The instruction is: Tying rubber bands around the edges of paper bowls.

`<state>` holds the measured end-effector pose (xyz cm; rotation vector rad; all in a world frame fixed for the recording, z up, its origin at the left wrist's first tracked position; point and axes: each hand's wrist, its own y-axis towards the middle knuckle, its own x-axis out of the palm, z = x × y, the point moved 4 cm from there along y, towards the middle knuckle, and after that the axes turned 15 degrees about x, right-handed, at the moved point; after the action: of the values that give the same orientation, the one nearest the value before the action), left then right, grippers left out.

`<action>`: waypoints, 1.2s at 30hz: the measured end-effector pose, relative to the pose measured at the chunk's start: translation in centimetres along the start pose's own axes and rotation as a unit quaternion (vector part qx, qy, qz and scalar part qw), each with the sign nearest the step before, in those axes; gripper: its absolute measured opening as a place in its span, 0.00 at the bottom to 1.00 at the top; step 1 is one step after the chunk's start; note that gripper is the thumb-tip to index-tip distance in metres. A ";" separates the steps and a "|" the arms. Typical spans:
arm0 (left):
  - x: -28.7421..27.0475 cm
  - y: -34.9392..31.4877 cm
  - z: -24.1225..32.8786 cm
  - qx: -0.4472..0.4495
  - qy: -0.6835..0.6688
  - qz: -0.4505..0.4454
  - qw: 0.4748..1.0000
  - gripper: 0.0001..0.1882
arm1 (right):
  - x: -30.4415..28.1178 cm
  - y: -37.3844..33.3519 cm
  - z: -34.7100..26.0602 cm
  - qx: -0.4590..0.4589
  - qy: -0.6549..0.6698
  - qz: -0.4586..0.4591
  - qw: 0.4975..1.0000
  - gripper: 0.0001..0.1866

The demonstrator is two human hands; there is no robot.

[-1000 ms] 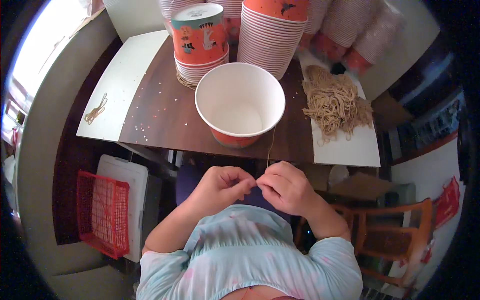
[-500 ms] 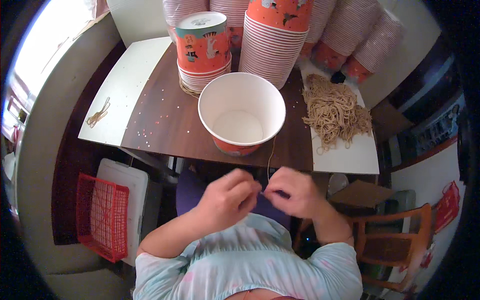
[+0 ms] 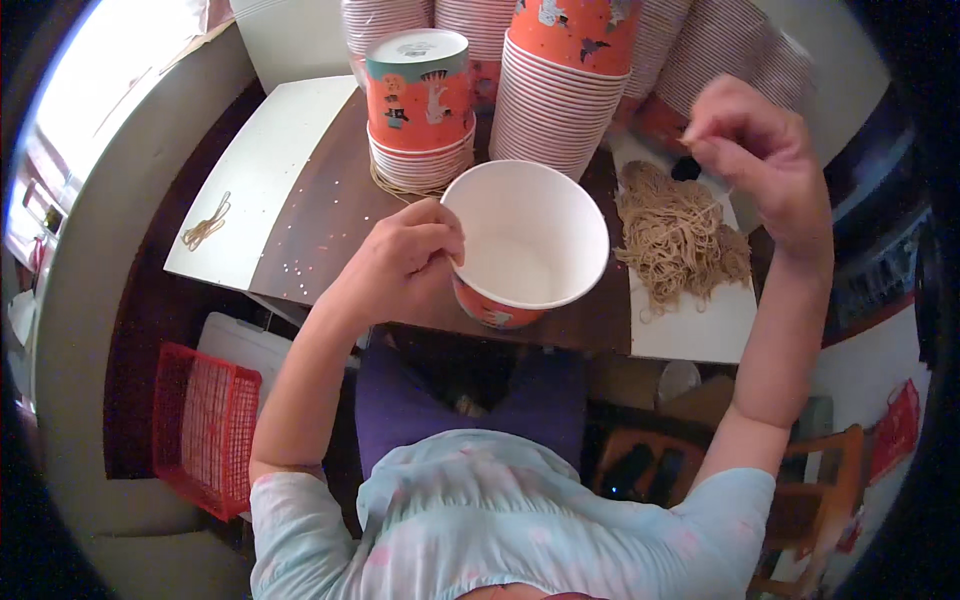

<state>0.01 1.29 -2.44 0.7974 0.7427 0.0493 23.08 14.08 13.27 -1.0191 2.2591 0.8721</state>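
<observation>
A large paper bucket (image 3: 530,235), white inside with an orange printed outside, stands mouth up near the table's front edge. My left hand (image 3: 415,250) is closed at its left rim, fingertips against the edge. Raised high at the right, my right hand (image 3: 755,160) pinches thumb and forefinger on what looks like a tan cord (image 3: 688,141); only a tiny bit shows at the fingertips. Below that hand lies a tangled heap of tan cord (image 3: 670,240) on the white right-hand board.
Behind the bucket stand a short upside-down bucket stack (image 3: 418,100) and a tall stack (image 3: 550,105), with wrapped stacks (image 3: 715,55) further back. A small cord bundle (image 3: 207,222) lies on the left board. A red basket (image 3: 205,430) and wooden chair (image 3: 830,500) flank me.
My hands were together in front of my chest and have parted. The left went to the bucket's rim, the right rose far up and right. The bucket has shifted slightly right.
</observation>
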 end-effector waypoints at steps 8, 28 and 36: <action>1.0 0.2 -1.4 0.056 -0.006 0.055 0.997 0.13 | 14.0 3.2 4.9 0.156 -0.010 -0.311 0.937 0.10; 4.9 -4.5 2.1 -0.095 0.027 0.268 0.958 0.13 | 15.8 3.5 7.3 0.223 -0.016 -0.344 0.912 0.09; 5.1 -4.4 2.1 -0.095 0.029 0.273 0.957 0.12 | 16.7 3.5 6.4 0.204 -0.016 -0.355 0.912 0.09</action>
<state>4.09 -1.55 -7.35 0.7984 0.5431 0.6362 11.65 12.85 -0.89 -1.4445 1.7093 0.0974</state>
